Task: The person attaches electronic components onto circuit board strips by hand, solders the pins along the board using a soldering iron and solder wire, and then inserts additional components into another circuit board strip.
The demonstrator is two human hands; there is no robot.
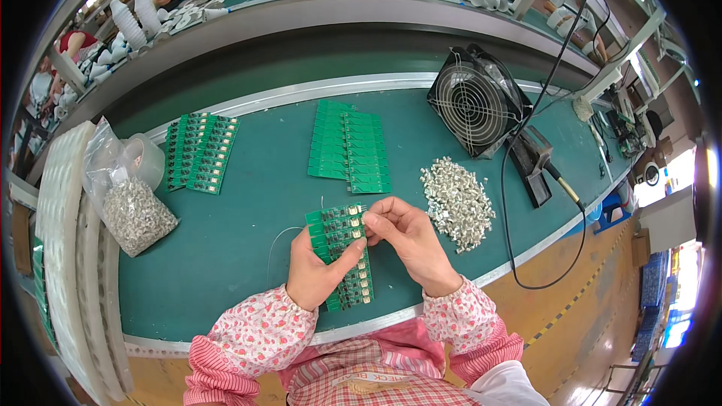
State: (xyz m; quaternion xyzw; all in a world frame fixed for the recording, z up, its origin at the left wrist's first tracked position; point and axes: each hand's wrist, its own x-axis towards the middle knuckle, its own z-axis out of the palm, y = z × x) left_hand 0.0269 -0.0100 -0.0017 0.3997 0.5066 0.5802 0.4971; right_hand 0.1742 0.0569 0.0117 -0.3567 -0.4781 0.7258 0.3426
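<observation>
My left hand (312,271) is wrapped round a green circuit board panel (359,289) with rows of small parts, thumb across its front. At the panel's upper right edge, my right hand (412,246) is pinched closed; whatever sits between its fingertips is too small to make out. A thin pale wire (271,246) curves up from the table beside my left hand. Right of my hands lies a heap of small whitish metal parts (457,207). Bare-looking green panels (347,146) lie overlapped beyond my hands, and panels fitted with parts (203,152) lie at far left.
A black fan (475,101) with a wire guard stands at the back right. Beside it, a soldering iron (560,179) rests in a black holder, its cable looping past the table edge. A plastic bag of small parts (135,214) and white stacked trays (68,256) are at left.
</observation>
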